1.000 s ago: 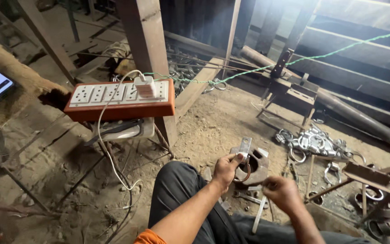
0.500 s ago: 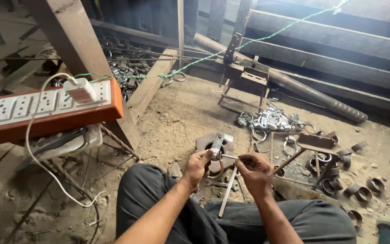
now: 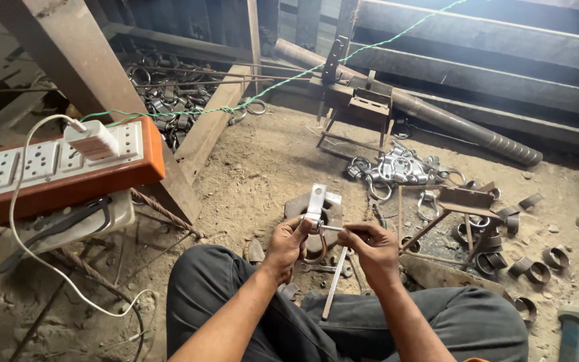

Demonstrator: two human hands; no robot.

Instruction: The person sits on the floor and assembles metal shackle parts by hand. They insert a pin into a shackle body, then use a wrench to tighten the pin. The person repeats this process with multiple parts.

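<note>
**Holding a metal clamp over a dirt floor**

Seen from the head camera, left to right. At far left, an orange power strip [image 3: 61,175] rests against a slanted wooden post [image 3: 82,67], with a white plug [image 3: 92,139] in one socket and a white cord [image 3: 28,248] trailing down to the floor [image 3: 256,167]. Behind the post lies a heap of metal rings [image 3: 169,100]. A green string [image 3: 269,90] runs from the strip up to the right. At centre, above the person's dark trousers [image 3: 236,302], the left hand [image 3: 288,245] is closed on a bright metal clamp [image 3: 315,204], whose flat tab stands upright above the fingers. The right hand [image 3: 373,248], just beside it, pinches a thin pin [image 3: 333,228] that meets the clamp; both hands are shut on the work. Under them sits a round iron block [image 3: 330,211]. Further right lie a pile of shiny clamps [image 3: 397,167], a small steel stand [image 3: 464,201], and dark rings [image 3: 544,258] scattered on the floor.
</note>
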